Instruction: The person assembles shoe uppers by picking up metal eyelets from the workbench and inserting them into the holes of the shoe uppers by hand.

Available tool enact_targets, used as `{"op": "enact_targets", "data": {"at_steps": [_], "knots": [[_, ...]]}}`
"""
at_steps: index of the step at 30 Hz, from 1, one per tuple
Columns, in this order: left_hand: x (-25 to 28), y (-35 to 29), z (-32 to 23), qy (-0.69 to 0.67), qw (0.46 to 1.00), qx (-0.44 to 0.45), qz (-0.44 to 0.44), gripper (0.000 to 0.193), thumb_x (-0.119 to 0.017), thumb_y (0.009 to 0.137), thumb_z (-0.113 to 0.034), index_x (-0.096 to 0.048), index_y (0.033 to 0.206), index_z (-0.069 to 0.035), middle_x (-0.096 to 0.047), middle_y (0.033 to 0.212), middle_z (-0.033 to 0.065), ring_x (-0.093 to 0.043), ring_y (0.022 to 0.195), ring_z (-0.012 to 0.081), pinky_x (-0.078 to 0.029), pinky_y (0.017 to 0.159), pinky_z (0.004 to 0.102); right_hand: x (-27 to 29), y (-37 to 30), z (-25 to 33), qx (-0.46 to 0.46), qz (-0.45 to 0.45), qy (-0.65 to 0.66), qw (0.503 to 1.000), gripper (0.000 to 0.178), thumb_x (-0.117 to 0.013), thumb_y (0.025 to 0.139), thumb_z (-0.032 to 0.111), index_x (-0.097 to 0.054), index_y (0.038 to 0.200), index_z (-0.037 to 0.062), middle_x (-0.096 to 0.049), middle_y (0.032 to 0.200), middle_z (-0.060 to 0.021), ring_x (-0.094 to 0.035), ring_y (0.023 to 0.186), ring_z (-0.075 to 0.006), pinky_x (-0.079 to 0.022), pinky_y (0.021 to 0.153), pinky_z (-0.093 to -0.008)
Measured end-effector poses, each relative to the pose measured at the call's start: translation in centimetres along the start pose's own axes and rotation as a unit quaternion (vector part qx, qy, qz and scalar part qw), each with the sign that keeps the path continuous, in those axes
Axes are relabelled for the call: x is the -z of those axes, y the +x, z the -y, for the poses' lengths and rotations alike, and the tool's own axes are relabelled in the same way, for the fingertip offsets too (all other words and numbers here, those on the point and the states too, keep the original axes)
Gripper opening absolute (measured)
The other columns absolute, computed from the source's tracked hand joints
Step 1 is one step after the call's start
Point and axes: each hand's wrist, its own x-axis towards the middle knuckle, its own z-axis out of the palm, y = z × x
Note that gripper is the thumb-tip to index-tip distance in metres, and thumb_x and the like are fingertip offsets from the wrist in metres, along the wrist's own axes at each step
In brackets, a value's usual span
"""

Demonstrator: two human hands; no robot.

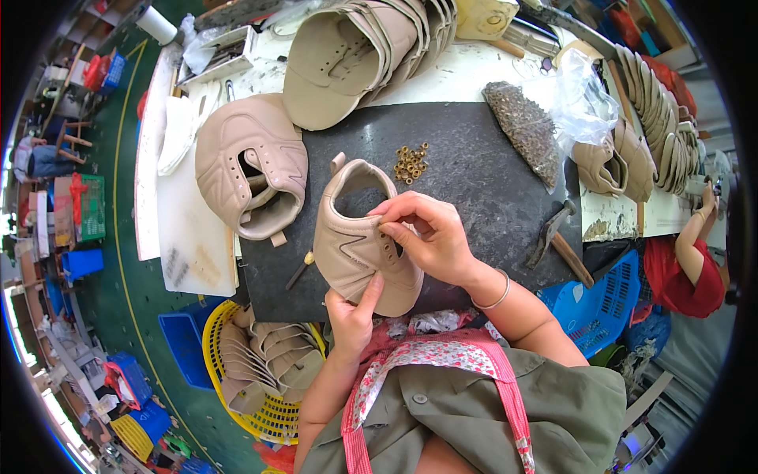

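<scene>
A beige shoe upper point(347, 245) stands tilted over the front of the dark work mat point(474, 213). My left hand point(355, 320) grips its lower front edge, thumb lying on the outside. With thumb and forefinger, my right hand point(430, 237) pinches the upper's edge by the row of lace holes. Whether a small part sits between those fingertips is hidden. Just beyond my right hand lies a small pile of brass eyelets point(410, 164). A second beige upper point(245, 142) rests to the left, its lace holes facing up.
Nested uppers point(332, 71) are stacked at the back. A hammer point(562, 245) and a heap of small metal pieces point(523, 130) lie right. A yellow basket point(276, 419) of uppers stands lower left, a blue basket point(592, 308) lower right. Another person point(683, 268) works far right.
</scene>
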Motion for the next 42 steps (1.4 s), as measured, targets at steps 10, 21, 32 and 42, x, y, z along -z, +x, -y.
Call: {"op": "enact_targets", "data": {"at_steps": [10,21,32,42], "knots": [[0.9,-0.1,0.5,0.032,0.999,-0.010,-0.012,0.026,-0.060,0.081,-0.002,-0.056,0.105,0.006,-0.061,0.101,0.0104,-0.057,0.091,0.0133,-0.043,0.082,0.0266,-0.8,0.3,-0.5,-0.092,-0.009,0.062,0.994,0.022,-0.061,0.075,-0.010,-0.044,0.078,0.0023,-0.056,0.081,-0.0060,-0.060,0.085,-0.0129,-0.049,0.069,-0.0220],[0.5,0.2,0.2,-0.052,0.998,0.008,-0.029,0.026,-0.058,0.081,0.002,-0.054,0.107,0.005,-0.060,0.104,0.0097,-0.057,0.092,0.0123,-0.043,0.083,0.0260,5.8,2.5,-7.1,-0.009,-0.128,-0.479,0.868,0.010,-0.062,0.077,0.005,-0.055,0.080,-0.0010,-0.056,0.074,-0.0095,-0.056,0.066,-0.0207,-0.045,0.061,-0.0306],[0.2,0.2,0.1,-0.025,0.999,0.005,-0.028,0.024,-0.059,0.081,0.000,-0.056,0.105,0.004,-0.060,0.101,0.0089,-0.057,0.090,0.0123,-0.044,0.081,0.0256,0.9,-2.1,0.6,-0.051,0.062,-0.060,0.995,0.013,-0.064,0.068,-0.005,-0.066,0.077,0.0036,-0.061,0.081,-0.0067,-0.061,0.077,-0.0207,-0.048,0.068,-0.0285],[1.1,0.1,-0.5,0.208,0.971,-0.121,0.007,0.025,-0.060,0.080,-0.002,-0.054,0.103,0.007,-0.060,0.098,0.0111,-0.057,0.088,0.0137,-0.044,0.080,0.0265,0.7,-2.1,0.7,-0.171,0.080,0.057,0.980,0.021,-0.068,0.068,-0.006,-0.050,0.071,0.0039,-0.056,0.068,-0.0026,-0.053,0.066,-0.0074,-0.045,0.059,-0.0224]]}}
